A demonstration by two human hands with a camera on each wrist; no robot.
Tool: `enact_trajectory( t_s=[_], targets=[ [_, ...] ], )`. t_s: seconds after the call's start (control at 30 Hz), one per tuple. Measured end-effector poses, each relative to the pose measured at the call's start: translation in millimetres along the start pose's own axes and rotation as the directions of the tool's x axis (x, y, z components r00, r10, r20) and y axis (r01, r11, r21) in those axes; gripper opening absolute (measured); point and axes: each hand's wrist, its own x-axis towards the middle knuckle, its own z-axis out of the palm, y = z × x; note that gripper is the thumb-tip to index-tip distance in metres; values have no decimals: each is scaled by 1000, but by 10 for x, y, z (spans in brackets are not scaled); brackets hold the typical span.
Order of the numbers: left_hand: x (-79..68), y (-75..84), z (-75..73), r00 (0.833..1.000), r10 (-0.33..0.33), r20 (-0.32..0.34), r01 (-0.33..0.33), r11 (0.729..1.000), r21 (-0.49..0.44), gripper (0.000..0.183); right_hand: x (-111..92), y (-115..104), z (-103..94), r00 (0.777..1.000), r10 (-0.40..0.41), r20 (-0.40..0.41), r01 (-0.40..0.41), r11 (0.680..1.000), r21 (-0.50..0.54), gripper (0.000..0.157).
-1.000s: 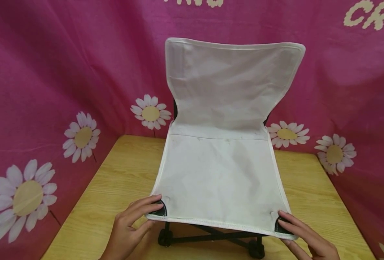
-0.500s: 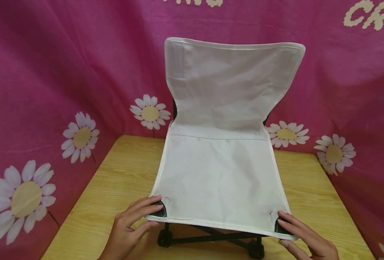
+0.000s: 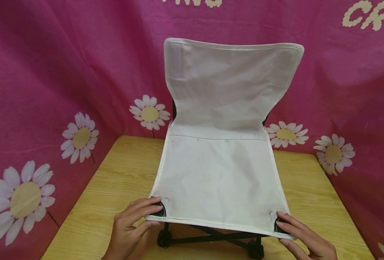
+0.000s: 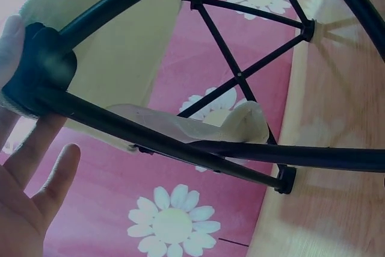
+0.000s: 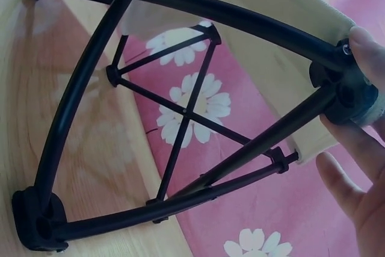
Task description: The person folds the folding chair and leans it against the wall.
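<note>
A small folding chair (image 3: 221,177) with off-white fabric and a black tube frame stands unfolded, its backrest (image 3: 231,79) raised. My left hand (image 3: 126,224) grips the seat's front left corner, two fingers lying over the black corner patch and the thumb at the front edge. At the front right corner my right hand (image 3: 309,238) grips the same way. From below, the left wrist view shows fingers against a black corner joint (image 4: 45,67) where tubes meet. The right wrist view has fingers round the matching joint (image 5: 343,85).
The chair stands on a wood-grain table (image 3: 123,169). Magenta cloth (image 3: 91,54) with daisy prints and pale lettering hangs behind and at both sides. Crossed black tubes (image 5: 186,112) run under the seat between plastic feet, one foot (image 5: 39,218) near the right.
</note>
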Motion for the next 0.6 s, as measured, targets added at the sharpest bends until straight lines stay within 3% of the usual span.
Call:
enact_trajectory(
  t_s=[0.3,0.6],
  targets=[
    [37,-17,40,998,60,-16,-61,997,-47,32,49,-41,13,998,-38,-47,38,999,-1,45],
    [57,-13,60,998,53,-21,-55,997,-50,30,86,-79,48,996,-43,-83,44,999,2,44]
  ],
)
